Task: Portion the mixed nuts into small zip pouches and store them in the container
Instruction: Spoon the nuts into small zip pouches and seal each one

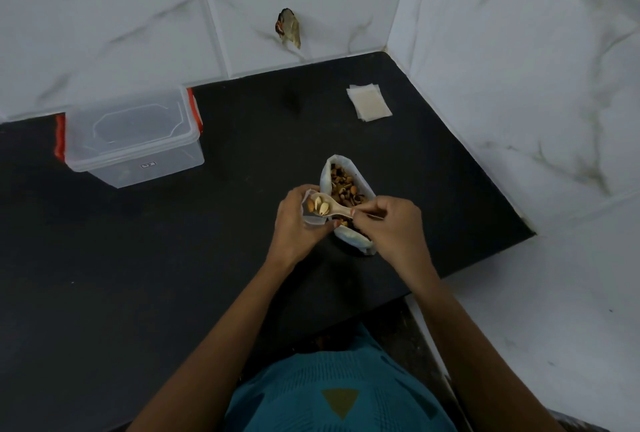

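An open white bag of mixed nuts lies on the black counter at the centre. My left hand holds a small clear zip pouch just left of the bag, its mouth facing up. My right hand pinches the handle of a small pale spoon. The spoon bowl carries a few nuts and hovers over the pouch mouth. A clear plastic container with red latches stands lidded at the back left. A stack of empty zip pouches lies at the back right.
White marble-tiled walls close the counter at the back and on the right, meeting in a corner. A brownish scrap sticks to the back wall. The counter's front edge runs near my body.
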{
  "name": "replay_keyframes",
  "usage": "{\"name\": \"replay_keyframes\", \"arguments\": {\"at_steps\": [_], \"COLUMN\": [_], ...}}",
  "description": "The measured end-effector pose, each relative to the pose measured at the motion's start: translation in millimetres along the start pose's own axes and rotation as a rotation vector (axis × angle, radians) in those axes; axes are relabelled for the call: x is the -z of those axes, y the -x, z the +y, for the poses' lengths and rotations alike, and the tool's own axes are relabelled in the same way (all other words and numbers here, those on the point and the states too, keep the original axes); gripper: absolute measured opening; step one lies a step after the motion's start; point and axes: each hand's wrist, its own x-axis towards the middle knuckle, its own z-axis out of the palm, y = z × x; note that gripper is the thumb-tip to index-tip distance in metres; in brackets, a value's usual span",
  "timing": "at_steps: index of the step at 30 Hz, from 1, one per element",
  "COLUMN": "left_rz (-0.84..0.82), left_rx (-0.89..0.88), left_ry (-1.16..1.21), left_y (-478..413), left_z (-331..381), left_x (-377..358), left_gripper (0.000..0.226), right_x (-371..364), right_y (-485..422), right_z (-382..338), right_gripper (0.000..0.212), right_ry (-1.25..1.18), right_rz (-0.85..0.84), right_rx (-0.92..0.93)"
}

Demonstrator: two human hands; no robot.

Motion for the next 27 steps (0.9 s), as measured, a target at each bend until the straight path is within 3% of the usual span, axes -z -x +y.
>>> {"name": "replay_keyframes", "arguments": {"at_steps": [3,5,13,19,27], "left_rz": [-0.008,-0.004,0.044,0.030,0.007], "left_rx": [0.009,0.023,-0.001,-0.001,0.055], "left_ry": [0.004,-0.016,0.041,0.119,0.132], "left_y": [0.2,1.3,4.7,6.3,8.4], "left_z": [2.4,3.1,4.6,4.1,1.2], "left_x": [-0.9,-0.9,0.8,1.6,2.2], "left_gripper": [0.062,0.060,0.045,0.054,0.054], "right_x": [-11.8,-19.4,-24.2,-12.5,21.2], "right_y": [0.9,0.8,0.2,-0.7,-5.1], "right_z": [1.3,3.5,7.0,7.7,18.5], "right_gripper": [0.002,0.005,0.004,0.005,0.007], "right_ry": [0.185,0.285,0.438,0.240,0.055], "right_rz": [0.027,0.004,0.083,0.171,0.225], "right_rx": [0.221,0.324,0.518,0.507,0.172]}}
